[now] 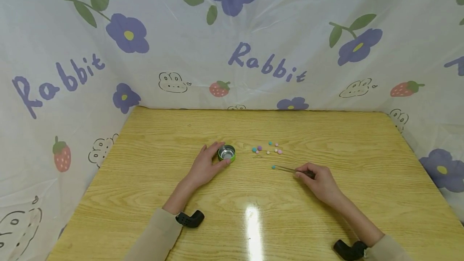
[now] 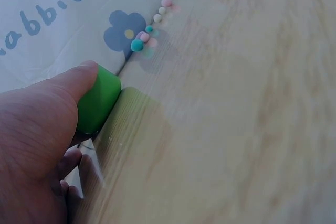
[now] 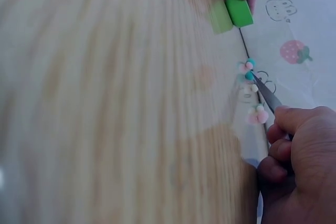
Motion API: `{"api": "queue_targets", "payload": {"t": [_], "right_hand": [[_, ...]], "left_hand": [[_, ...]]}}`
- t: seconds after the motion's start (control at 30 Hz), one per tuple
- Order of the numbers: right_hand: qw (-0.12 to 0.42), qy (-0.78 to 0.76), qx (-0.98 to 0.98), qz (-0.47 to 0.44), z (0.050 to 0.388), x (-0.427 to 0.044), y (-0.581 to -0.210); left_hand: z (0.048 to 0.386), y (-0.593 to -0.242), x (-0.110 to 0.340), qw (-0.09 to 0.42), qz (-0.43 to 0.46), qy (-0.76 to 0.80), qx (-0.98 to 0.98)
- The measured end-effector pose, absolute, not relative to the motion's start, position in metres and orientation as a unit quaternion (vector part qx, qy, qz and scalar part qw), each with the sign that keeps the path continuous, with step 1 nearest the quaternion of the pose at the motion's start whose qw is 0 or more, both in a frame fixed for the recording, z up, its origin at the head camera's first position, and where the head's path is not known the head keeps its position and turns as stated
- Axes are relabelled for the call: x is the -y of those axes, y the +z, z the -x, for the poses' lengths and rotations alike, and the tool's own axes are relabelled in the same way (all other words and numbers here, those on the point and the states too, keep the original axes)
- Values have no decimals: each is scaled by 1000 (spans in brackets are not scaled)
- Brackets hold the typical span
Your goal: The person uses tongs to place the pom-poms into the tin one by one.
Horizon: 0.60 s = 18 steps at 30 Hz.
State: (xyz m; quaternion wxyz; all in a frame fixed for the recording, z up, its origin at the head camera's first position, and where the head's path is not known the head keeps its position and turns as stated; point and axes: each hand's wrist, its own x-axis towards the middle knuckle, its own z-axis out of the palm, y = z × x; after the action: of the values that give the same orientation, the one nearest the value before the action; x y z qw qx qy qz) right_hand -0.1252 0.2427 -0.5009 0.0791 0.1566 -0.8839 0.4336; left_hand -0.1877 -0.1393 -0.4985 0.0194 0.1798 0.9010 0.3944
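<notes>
Between thumb and fingers, my left hand (image 1: 206,165) grips a small round green tin (image 1: 232,158) with a silvery inside, its open top facing up on the table. In the left wrist view, the thumb presses the side of the tin (image 2: 101,100). My right hand (image 1: 322,181) pinches metal tweezers (image 1: 288,169) that point left. At their tips is a blue bead (image 1: 273,167), also seen in the right wrist view as a teal ball (image 3: 249,76). Several loose beads in purple, pink, white and blue, among them a purple bead (image 1: 259,148), lie right of the tin.
The wood-grain table (image 1: 203,228) ends at the back against a patterned cloth (image 1: 174,43) with flowers and lettering. More cloth hangs at both sides. Each wrist wears a black device, such as the left one (image 1: 191,218). Light glares off the table's front middle.
</notes>
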Motion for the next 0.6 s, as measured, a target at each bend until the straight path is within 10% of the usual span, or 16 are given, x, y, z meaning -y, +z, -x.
{"api": "queue_targets", "payload": {"t": [0.6], "right_hand": [[109, 430, 882, -161, 126, -240, -505]], "left_hand": [[188, -500, 140, 18, -182, 396, -900]]}}
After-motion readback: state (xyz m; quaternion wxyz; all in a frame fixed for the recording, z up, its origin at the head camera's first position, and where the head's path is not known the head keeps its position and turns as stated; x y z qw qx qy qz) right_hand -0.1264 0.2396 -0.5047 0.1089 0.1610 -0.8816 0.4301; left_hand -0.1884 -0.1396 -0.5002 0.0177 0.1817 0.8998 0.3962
